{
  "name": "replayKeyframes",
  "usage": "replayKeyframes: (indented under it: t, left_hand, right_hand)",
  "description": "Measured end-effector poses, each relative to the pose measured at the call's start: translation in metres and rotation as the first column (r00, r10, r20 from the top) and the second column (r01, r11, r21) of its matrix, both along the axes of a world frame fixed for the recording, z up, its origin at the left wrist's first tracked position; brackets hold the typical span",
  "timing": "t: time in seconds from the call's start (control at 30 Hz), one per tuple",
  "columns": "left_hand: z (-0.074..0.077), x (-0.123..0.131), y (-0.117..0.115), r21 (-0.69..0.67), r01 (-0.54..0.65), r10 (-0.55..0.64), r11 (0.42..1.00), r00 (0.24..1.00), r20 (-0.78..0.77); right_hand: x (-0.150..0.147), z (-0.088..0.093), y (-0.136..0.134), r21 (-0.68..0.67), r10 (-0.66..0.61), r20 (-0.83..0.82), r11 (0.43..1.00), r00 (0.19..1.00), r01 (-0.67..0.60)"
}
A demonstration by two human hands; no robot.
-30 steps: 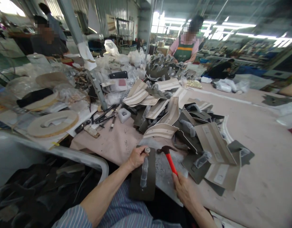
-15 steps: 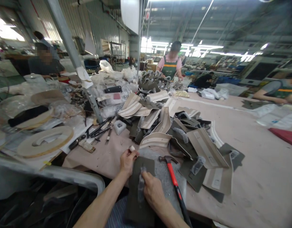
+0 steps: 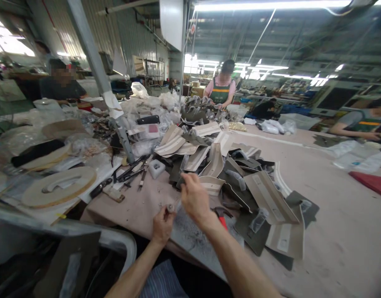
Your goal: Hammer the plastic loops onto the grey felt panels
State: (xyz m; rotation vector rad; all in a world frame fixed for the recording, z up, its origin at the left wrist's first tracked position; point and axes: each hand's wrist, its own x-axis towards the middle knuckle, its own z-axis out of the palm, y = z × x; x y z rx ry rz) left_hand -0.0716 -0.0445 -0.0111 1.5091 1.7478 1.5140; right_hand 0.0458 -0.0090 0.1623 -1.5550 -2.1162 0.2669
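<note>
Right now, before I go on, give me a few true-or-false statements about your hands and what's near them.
The left hand pinches a small pale piece: true.
The right hand grips the hammer: false; the hammer lies on the table below it.
A dark panel covers the grey board: false; its visible surface is bare and speckled.
A co-worker in a green apron stands across the table: true.

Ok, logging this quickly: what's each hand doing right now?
Left hand: closed, pinching a small pale stud.
Right hand: raised, curled; can't tell if holding anything.
</note>
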Motion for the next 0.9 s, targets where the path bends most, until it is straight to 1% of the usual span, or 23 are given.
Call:
replayKeyframes:
  t: [0.03,0.1,0.17,0.2,0.27,0.3,0.37,0.43,0.5,0.53,0.57,0.6,0.63,0.67,0.7,0.73,0.8,0.83,0.9]
  left_hand:
    - [-0.006,-0.002,0.000,0.005,0.060,-0.060,0.998,0.997,0.043]
    - [-0.018,-0.004,0.001,0.021,0.144,-0.145,0.989,0.986,0.083]
    - [-0.025,-0.004,0.001,0.024,0.165,-0.166,0.986,0.982,0.093]
    - [-0.027,-0.004,0.001,0.015,0.169,-0.169,0.986,0.981,0.097]
    - [-0.026,-0.003,0.000,-0.007,0.163,-0.161,0.987,0.979,0.123]
    - [-0.025,-0.003,0.000,-0.017,0.157,-0.153,0.987,0.978,0.140]
    - [-0.020,-0.002,0.000,-0.038,0.149,-0.140,0.988,0.973,0.181]
    - [-0.018,-0.003,0.001,-0.072,0.138,-0.116,0.988,0.962,0.247]
    - [-0.018,-0.008,0.003,-0.119,0.090,-0.043,0.989,0.937,0.348]
    - [-0.018,-0.013,0.004,-0.142,0.050,0.012,0.989,0.915,0.403]
    - [-0.018,-0.018,0.006,-0.157,0.003,0.070,0.988,0.886,0.459]
    - [-0.016,-0.023,0.009,-0.163,-0.041,0.120,0.986,0.851,0.511]
    - [-0.014,-0.029,0.011,-0.158,-0.075,0.152,0.985,0.817,0.557]
    - [-0.009,-0.035,0.013,-0.138,-0.097,0.161,0.986,0.788,0.595]
    - [-0.003,-0.040,0.016,-0.106,-0.104,0.147,0.989,0.768,0.624]
    - [0.005,-0.043,0.017,-0.069,-0.097,0.119,0.993,0.757,0.643]
    - [0.021,-0.042,0.020,-0.007,-0.036,0.032,0.999,0.759,0.651]
    - [0.029,-0.038,0.022,0.009,0.022,-0.023,1.000,0.764,0.645]
    - [0.040,-0.024,0.026,0.013,0.195,-0.160,0.981,0.764,0.625]
  right_hand:
    - [0.022,-0.004,0.018,-0.050,-0.124,0.171,0.990,0.977,0.134]
    - [0.060,-0.013,0.051,-0.119,-0.119,0.278,0.980,0.953,0.157]
    - [0.084,-0.024,0.075,-0.161,-0.073,0.332,0.978,0.940,0.133]
    - [0.090,-0.030,0.082,-0.162,-0.064,0.354,0.978,0.933,0.129]
    - [0.092,-0.039,0.088,-0.136,-0.058,0.392,0.983,0.918,0.121]
    - [0.091,-0.041,0.088,-0.118,-0.048,0.408,0.987,0.912,0.105]
    - [0.087,-0.040,0.083,-0.091,-0.003,0.431,0.995,0.903,0.047]
    - [0.085,-0.032,0.073,-0.064,0.033,0.439,0.998,0.898,-0.006]
    - [0.086,-0.025,0.054,-0.015,0.025,0.432,1.000,0.901,-0.020]
    - [0.088,-0.024,0.042,0.052,0.009,0.399,0.998,0.917,-0.033]
    - [0.089,-0.027,0.027,0.148,0.003,0.337,0.987,0.942,-0.056]
    - [0.090,-0.034,0.010,0.251,0.021,0.255,0.964,0.967,-0.088]
    - [0.091,-0.046,-0.009,0.343,0.066,0.170,0.931,0.983,-0.121]
    - [0.091,-0.061,-0.029,0.405,0.125,0.098,0.901,0.987,-0.154]
    - [0.090,-0.079,-0.049,0.410,0.183,0.058,0.892,0.981,-0.190]
    - [0.089,-0.098,-0.067,0.362,0.212,0.048,0.907,0.976,-0.215]
    - [0.088,-0.133,-0.097,0.214,0.197,0.067,0.955,0.978,-0.207]
    - [0.088,-0.147,-0.107,0.149,0.177,0.077,0.971,0.981,-0.187]
    - [0.092,-0.164,-0.115,0.062,0.186,0.078,0.980,0.979,-0.191]
